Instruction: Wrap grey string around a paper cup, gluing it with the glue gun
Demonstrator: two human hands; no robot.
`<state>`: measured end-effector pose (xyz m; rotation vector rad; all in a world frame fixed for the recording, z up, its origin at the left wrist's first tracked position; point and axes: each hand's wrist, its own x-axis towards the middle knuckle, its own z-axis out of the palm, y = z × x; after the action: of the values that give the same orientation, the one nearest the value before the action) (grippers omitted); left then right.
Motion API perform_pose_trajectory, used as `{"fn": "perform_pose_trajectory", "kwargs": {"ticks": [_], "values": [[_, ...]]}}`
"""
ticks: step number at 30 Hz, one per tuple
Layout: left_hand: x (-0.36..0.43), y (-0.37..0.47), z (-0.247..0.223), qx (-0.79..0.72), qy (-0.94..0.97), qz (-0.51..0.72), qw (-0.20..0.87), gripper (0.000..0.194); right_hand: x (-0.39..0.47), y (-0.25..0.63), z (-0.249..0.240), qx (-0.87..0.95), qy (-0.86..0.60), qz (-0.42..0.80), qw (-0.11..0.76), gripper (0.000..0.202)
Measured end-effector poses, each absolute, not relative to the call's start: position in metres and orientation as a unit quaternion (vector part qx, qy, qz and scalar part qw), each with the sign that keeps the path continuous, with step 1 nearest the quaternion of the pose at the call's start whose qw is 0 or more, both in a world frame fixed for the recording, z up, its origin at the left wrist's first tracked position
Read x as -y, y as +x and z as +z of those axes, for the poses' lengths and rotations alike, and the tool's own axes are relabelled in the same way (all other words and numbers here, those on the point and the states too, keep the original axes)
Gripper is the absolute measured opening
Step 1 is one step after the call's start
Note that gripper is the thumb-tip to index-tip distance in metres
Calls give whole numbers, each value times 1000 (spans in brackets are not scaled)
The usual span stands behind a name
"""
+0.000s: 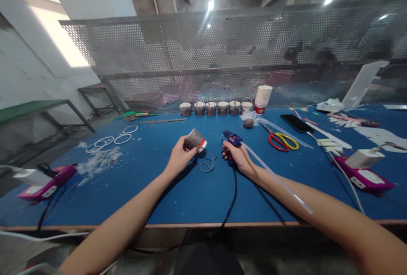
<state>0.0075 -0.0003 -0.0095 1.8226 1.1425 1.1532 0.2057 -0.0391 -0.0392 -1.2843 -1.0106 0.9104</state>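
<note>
My left hand (182, 154) grips a paper cup (194, 140) tilted on its side, mostly wrapped in grey cord with a red and white band showing at one end. A loose tail of grey cord (207, 165) curls from it onto the blue table. In my right hand (234, 153) is a blue hot glue gun (232, 138), its nozzle toward the cup but apart from it. A long clear glue stick (276, 175) sticks out of its back over my forearm. The gun's black cable runs down over the table's front edge.
Several wrapped cups (211, 109) line the back beside a cup stack (263, 97). A cord ball (248, 123), scissors (281, 141) and phone (296, 123) lie right. White rings (122, 138) and scraps lie left. Purple power strips (47, 184) sit at both sides.
</note>
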Motion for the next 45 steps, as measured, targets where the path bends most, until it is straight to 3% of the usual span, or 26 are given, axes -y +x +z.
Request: {"fn": "perform_pose_trajectory", "kwargs": {"ticks": [7, 14, 27, 45], "values": [[-1, 4, -12, -466, 689, 439, 340, 37, 46, 204, -33, 464, -534, 409, 577, 19], [1, 4, -15, -484, 679, 426, 352, 40, 61, 198, -32, 502, -515, 433, 544, 23], [7, 11, -9, -495, 644, 404, 420, 36, 76, 198, -38, 659, -506, 278, 482, 29], [4, 3, -14, -467, 670, 414, 402, 33, 82, 188, -35, 662, -542, 243, 457, 31]]}}
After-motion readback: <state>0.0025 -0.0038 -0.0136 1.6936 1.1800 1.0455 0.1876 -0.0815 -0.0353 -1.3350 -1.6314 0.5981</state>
